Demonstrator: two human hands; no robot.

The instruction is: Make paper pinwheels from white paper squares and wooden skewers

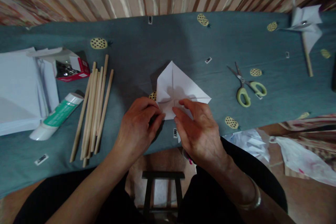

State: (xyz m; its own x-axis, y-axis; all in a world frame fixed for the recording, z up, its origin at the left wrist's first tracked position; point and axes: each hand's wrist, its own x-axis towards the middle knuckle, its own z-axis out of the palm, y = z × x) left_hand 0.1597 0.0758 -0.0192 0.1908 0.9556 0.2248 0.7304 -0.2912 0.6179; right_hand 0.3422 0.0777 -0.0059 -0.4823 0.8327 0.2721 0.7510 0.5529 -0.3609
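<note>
Head view: the left hand (139,120) is pinching the near left edge of a creased white paper sheet (182,82) between thumb and fingers, while the right hand (199,129) is curling over its near middle, thumb and forefinger slightly apart; whether they are gripping a fold, I cannot tell. Between the hands, the sheet is lying on the cloth-covered worktop (162,38), its far corner pointing away from the person. It is looking very light and thin, probably crisp along its creases yet easily crumpled or torn, so the outer edges and corners seem the safest hold. Farther out, wooden sticks (90,112) are lying to the left and green-handled scissors (244,98) to the right. Beyond the sticks, an open red-and-white box (83,68) is holding small dark, shiny pieces, too blurred to name; beside it, a white-and-green tube (58,115) is hiding its contents. Down at the right, a clear plastic bag (264,143) is apparently holding white scraps, and a whitish plastic bag (301,155) is concealing whatever is inside.
</note>
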